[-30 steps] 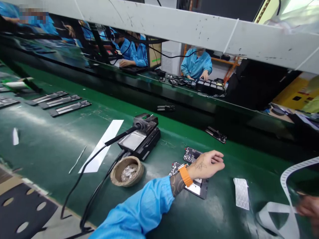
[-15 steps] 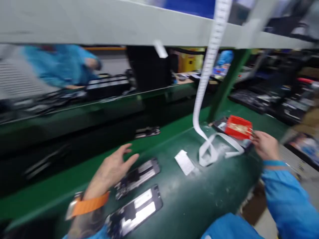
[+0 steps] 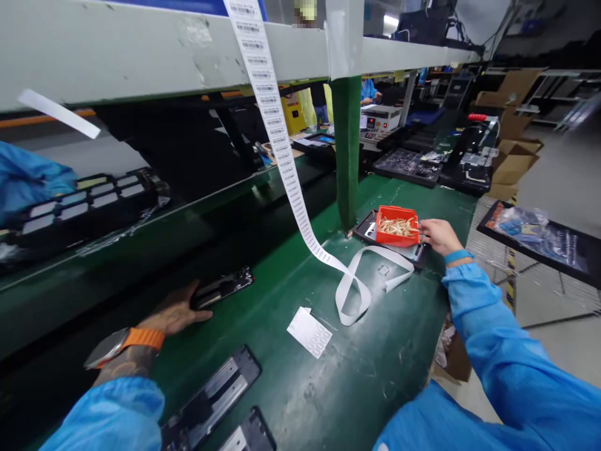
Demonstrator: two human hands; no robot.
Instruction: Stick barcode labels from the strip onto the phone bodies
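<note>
At the back of the green bench, my left hand (image 3: 181, 310) straddles the near end of a dark opened phone body (image 3: 223, 289), thumb and fingers apart. Its hidden fingertips leave it unclear whether they touch it. Over on the right, my right hand (image 3: 439, 235) is closed with its fingertips against the right side of a red bin (image 3: 398, 241) holding thin pale sticks. Whatever sits between those fingertips is too small to make out. Under the bin lies a dark flat tray-like piece (image 3: 366, 228). Two more phone bodies, one upper (image 3: 218, 394) and one lower (image 3: 248, 432), lie nearer me.
A long strip of barcode labels (image 3: 282, 150) hangs from the white shelf beam (image 3: 154, 50) and curls on the bench. Near it lies a white label sheet (image 3: 310, 332). A green post (image 3: 347, 150) stands behind the bin. Another person's blue sleeve (image 3: 32, 175) shows beyond the divider.
My view has turned right. My left hand has moved from above the nearer phone bodies to the one at the back. My right hand stays at the red bin.
</note>
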